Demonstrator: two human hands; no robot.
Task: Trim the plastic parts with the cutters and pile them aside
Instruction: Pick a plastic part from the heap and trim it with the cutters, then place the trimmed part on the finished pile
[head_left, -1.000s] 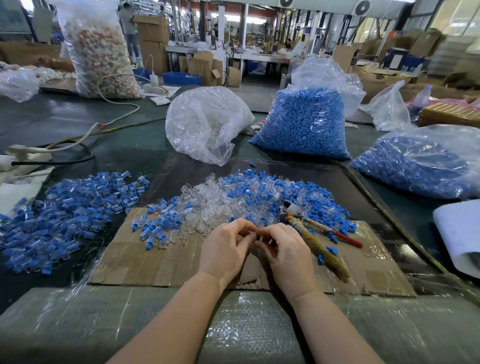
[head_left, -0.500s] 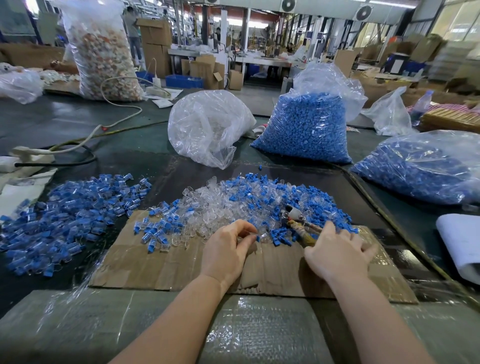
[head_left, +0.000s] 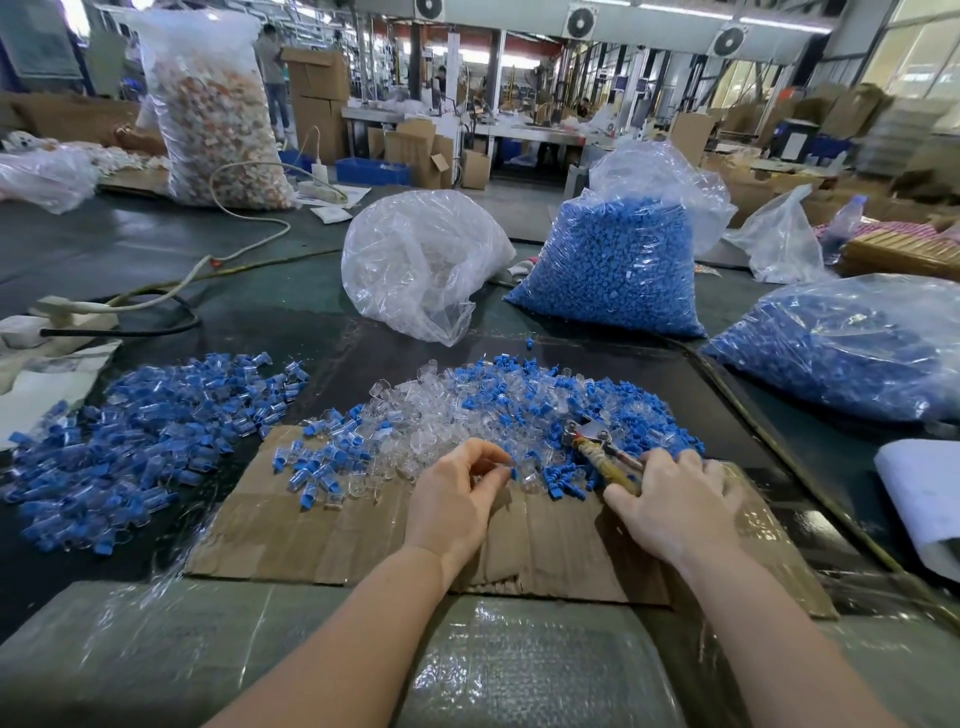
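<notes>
A heap of clear and blue plastic parts (head_left: 519, 410) lies at the far edge of a cardboard sheet (head_left: 332, 535). My left hand (head_left: 457, 499) pinches a small clear part with a blue end (head_left: 506, 470) between thumb and fingers, just in front of the heap. My right hand (head_left: 675, 504) lies over the handles of the cutters (head_left: 602, 447), fingers curling round them; the metal jaws point away into the heap. A second pile of blue and clear parts (head_left: 140, 436) is spread on the dark table to the left.
Behind the heap stand a clear bag of clear parts (head_left: 421, 265) and a bag of blue parts (head_left: 618, 270); another blue bag (head_left: 852, 348) lies at the right. Cables (head_left: 156, 301) run at the back left. White sheet (head_left: 924, 493) at the right edge.
My hands were together over one small part; the right hand has moved right onto the cutters' handles and closed round them. The left hand keeps its part.
</notes>
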